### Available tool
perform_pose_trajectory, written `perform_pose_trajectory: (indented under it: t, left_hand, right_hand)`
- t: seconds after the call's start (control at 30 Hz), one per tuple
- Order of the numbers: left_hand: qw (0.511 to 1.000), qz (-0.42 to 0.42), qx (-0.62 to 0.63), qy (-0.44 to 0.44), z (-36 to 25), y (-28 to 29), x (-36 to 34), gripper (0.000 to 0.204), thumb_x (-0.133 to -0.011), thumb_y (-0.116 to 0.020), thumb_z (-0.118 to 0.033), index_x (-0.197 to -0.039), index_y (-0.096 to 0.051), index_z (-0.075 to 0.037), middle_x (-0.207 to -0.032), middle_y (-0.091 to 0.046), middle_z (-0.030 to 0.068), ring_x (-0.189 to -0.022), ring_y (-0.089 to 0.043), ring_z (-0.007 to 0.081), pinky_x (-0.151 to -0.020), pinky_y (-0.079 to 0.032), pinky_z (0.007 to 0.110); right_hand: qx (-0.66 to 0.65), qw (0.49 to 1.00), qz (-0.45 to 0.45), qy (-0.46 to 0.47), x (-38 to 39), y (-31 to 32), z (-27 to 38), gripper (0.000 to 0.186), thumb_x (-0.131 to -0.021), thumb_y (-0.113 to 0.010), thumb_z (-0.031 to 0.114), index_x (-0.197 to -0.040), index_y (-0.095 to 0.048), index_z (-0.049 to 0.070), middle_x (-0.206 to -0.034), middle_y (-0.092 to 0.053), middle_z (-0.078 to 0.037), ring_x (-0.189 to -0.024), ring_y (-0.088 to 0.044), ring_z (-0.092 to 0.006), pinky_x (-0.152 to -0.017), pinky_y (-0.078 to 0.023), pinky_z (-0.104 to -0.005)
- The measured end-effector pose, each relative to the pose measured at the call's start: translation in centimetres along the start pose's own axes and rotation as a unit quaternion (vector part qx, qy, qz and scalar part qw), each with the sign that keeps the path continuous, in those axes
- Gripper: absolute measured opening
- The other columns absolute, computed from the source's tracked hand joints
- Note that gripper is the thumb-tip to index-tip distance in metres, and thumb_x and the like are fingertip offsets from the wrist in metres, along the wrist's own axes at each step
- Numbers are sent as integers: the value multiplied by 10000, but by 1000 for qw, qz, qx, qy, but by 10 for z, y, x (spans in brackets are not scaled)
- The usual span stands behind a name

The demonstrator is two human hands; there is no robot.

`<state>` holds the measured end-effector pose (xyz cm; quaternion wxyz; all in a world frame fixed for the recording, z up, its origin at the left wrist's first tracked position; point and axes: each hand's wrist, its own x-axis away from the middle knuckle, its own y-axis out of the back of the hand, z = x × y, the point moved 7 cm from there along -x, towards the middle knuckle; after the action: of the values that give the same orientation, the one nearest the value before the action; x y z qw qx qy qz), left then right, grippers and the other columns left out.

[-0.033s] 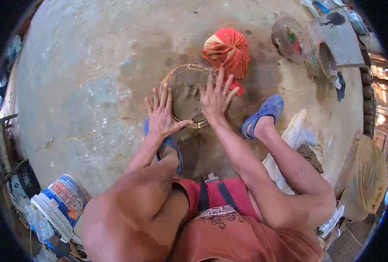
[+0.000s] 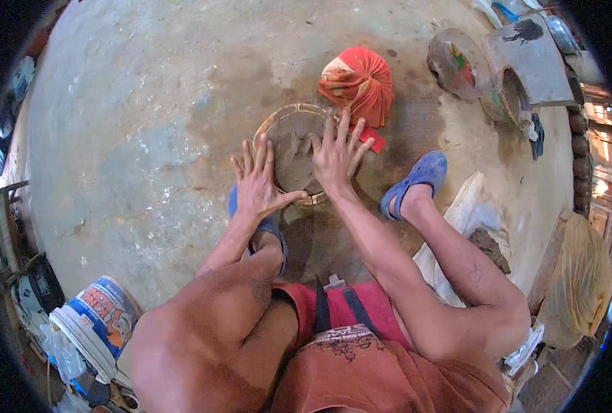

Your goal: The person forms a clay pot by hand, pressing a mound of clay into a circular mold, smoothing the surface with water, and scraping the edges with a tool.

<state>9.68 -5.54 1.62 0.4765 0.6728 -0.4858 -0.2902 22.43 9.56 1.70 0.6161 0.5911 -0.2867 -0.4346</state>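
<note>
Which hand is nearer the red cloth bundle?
Right. The right hand is just below the bundle in the picture, at the right of the round frame; the left hand is farther off, at the frame's left.

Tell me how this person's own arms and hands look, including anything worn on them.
The left hand and right hand are slim-fingered and bare: no gloves, rings, watch or bracelet show. The left forearm and right forearm are uncovered too, with no sleeves or clear markings.
</note>
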Motion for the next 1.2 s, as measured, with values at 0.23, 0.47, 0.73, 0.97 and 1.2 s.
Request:
perform_pose_trajectory:
  t: [0.23, 0.47, 0.73, 0.97, 1.2]
  left_hand:
    - [999, -42, 9, 5, 7, 3, 11, 1479, -603, -652, -962, -1678, -207, -49, -1782, -78, 88, -1619, 52, 436, -1219, 9, 745]
    - [999, -18, -33, 15, -5, 6, -10, 1399, -651, -607, -960, -1660, -281, -48, -1772, -154, 66, -1628, 25, 403, -1222, -8, 748]
    - [995, 98, -24, -24, -2, 19, -31, 1353, -666, -675, -904, -1648, -312, -46, -1766, -180, 64, -1623, -25, 423, -1245, -48, 718]
    - [999, -33, -12, -31, -7, 23, -47, 1332, -681, -668, -903, -1664, -284, -89, -1754, -222, 58, -1618, -98, 407, -1238, -89, 731]
    - [994, 78, -60, -42, -17, 20, -59, 1323, -660, -701, -892, -1659, -312, -116, -1751, -236, 49, -1615, -89, 428, -1233, -100, 742]
  right_hand:
    - [-57, 998, -6, -7, 0, 18, 2, 747, -1005, -596, 507, -1642, -374, 188, -1736, -199, -165, -1584, -96, -512, -1131, -60, -851]
    - [-1, 1000, 23, 22, 5, -6, 6, 718, -1038, -555, 495, -1641, -358, 157, -1739, -172, -163, -1580, -99, -518, -1149, -110, -821]
    - [-21, 995, 95, 4, -4, -6, -7, 710, -1052, -543, 471, -1641, -346, 129, -1720, -237, -179, -1587, -174, -458, -1226, -176, -707]
    - [-251, 959, 14, -134, -10, 16, -120, 555, -1028, -603, 285, -1492, -523, -11, -1500, -508, -260, -1374, -497, -426, -1169, -394, -490]
    - [8, 999, 29, 28, 11, -12, -120, 427, -936, -661, 220, -1354, -658, 133, -1392, -566, -149, -1243, -538, -381, -1051, -476, -504]
